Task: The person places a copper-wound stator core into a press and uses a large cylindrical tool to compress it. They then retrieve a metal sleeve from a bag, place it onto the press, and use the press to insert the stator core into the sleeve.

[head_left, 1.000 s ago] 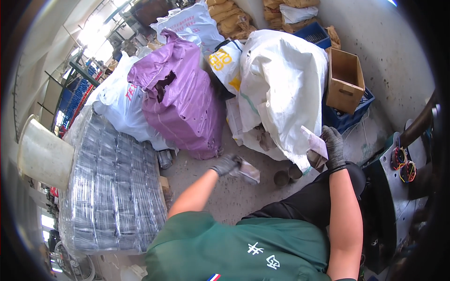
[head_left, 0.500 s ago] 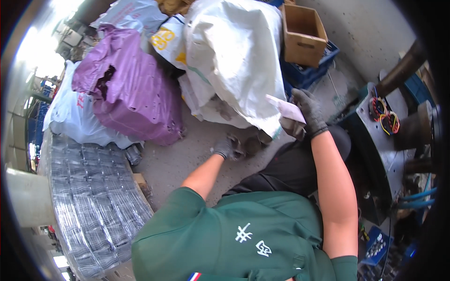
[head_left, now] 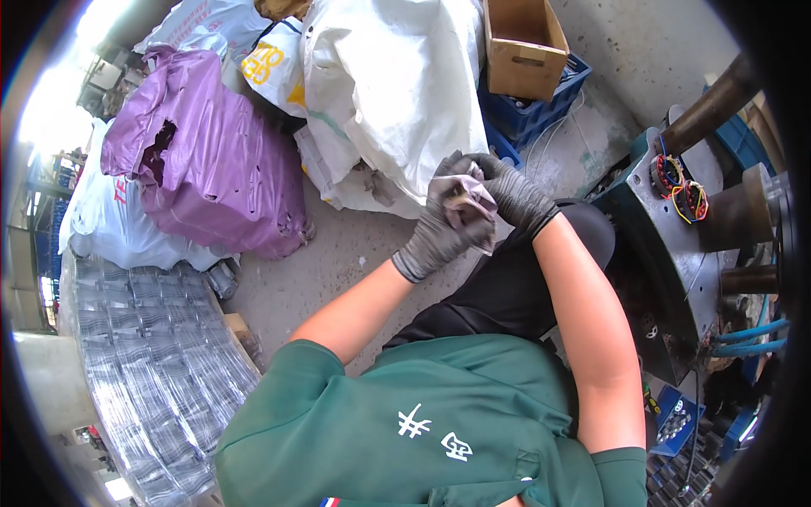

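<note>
Both my hands wear dark grey work gloves and meet in front of the white sack, above my dark-trousered leg. A crumpled, pale pinkish-grey rag [head_left: 471, 203] with brown stains is bunched between them. My left hand [head_left: 438, 230] is closed around it from the left and below. My right hand [head_left: 517, 198] pinches its upper right side, the fingers curled in against the left ones. Whether anything is wrapped inside the rag is hidden.
Ahead stand a big white sack [head_left: 397, 93] and a torn purple bag [head_left: 224, 160]. A wooden box [head_left: 528, 72] rests on a blue crate [head_left: 541, 118]. Plastic-wrapped grey parts [head_left: 160, 363] are stacked left. A metal machine [head_left: 655, 211] with coloured wires is at right.
My left hand has risen from the floor beside the sack to meet my right hand. My right hand has moved left with the pale rag, which is now crumpled between both.
</note>
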